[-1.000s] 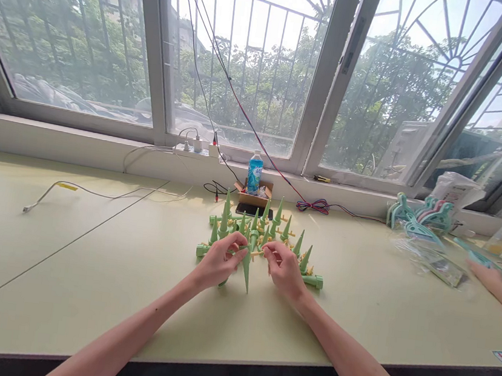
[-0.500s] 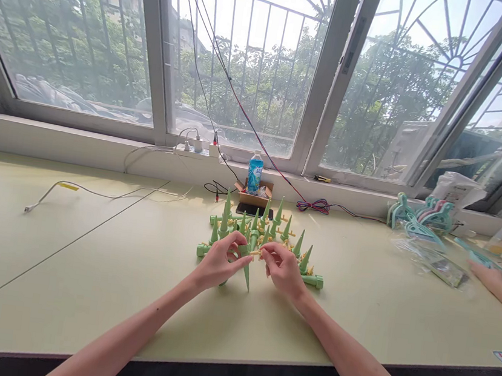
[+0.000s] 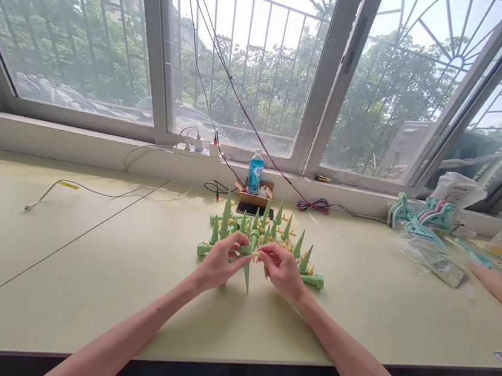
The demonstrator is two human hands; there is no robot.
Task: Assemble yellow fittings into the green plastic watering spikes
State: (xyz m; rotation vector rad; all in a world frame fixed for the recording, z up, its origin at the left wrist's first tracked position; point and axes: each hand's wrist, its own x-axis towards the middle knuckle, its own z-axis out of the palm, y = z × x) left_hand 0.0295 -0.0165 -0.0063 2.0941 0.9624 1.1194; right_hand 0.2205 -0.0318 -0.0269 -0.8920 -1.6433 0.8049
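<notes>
My left hand is closed around a green plastic watering spike, its pointed end hanging down over the table. Between finger and thumb, my right hand pinches a small yellow valve piece against the side of that spike. Whether the valve is seated in the spike, I cannot tell. Just beyond my hands stands a cluster of several green spikes, most with points up and some lying down, with small yellow valves among them.
Behind the spikes are a dark phone, a small cardboard box and a blue-labelled bottle. Cables run along the sill. Hangers and plastic bags lie at right, near another person's hand.
My right hand has moved slightly left, bringing the yellow valve closer to the spike. The spike in my left hand hangs a little more upright.
</notes>
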